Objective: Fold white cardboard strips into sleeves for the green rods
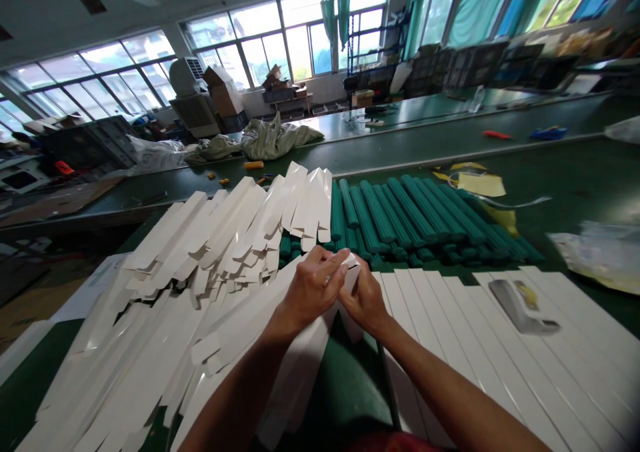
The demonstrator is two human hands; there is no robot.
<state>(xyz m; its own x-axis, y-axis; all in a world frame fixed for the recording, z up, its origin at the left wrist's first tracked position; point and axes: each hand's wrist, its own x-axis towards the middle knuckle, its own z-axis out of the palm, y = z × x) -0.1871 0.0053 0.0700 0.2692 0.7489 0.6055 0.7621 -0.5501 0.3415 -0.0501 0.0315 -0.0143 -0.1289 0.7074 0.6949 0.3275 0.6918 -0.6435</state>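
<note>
Both hands meet at the end of a long white carton (353, 263) in the middle of the head view. My left hand (316, 284) is closed on the carton's end from the left, thumb and fingers pressed to its flaps. From the right, my right hand (367, 299) grips the same end with bent fingers. My forearms hide part of the carton. Left of them lies a heap of white cartons (220, 232), many with open end flaps. Beyond my hands are stacked green ribbed rods (400, 212). Closed white cartons (440, 325) lie side by side at the right.
A grey holder with a yellow roll (525, 305) sits on the right-hand cartons. Yellow paper (483, 184) and clear plastic bags (600, 249) lie farther right. Behind, a long green bench (395, 147) carries a crumpled sack (275, 139), a red tool (497, 135) and a blue tool (549, 133).
</note>
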